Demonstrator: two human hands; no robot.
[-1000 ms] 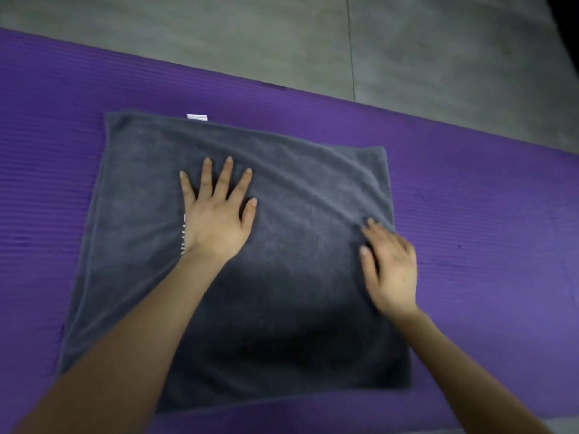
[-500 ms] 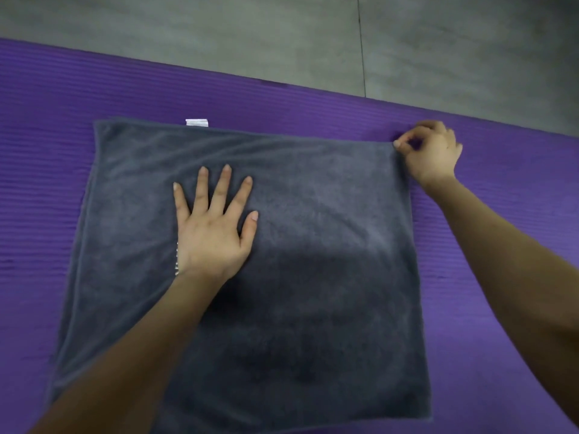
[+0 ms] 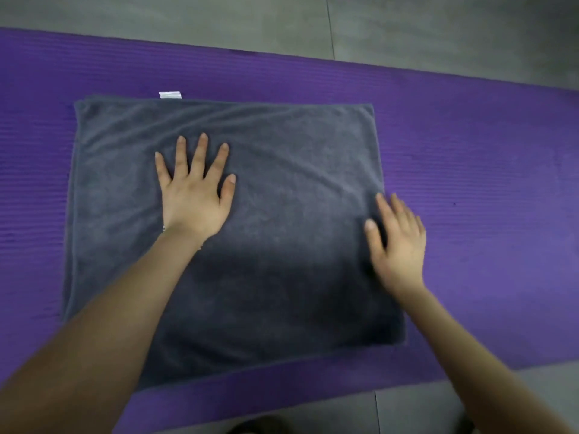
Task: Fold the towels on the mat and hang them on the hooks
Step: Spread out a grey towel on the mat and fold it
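Since the right hand (image 3: 398,242) has left the far right corner of the towel (image 3: 282,277) for its right edge, fingers straight and pinching nothing, that corner lies squared. The left hand (image 3: 195,198) presses spread-fingered left of the towel's centre; the towel, flat on the mat (image 3: 485,151), looks ready for another fold.

1. Left hand (image 3: 195,195): centre-left of the frame, palm down and flat. All five fingers are straight and spread, with the tips pointing toward the top edge and the thumb splayed to the right.
2. Left forearm (image 3: 109,324): bare, running from the lower left corner up to the wrist.
3. Right hand (image 3: 398,242): right of centre, palm down. The fingers are straight and close together, angled toward the upper left, with the thumb held apart on the left side. The outline is blurred.
4. Right forearm (image 3: 476,355): bare, entering from the lower right corner and rising to the wrist.
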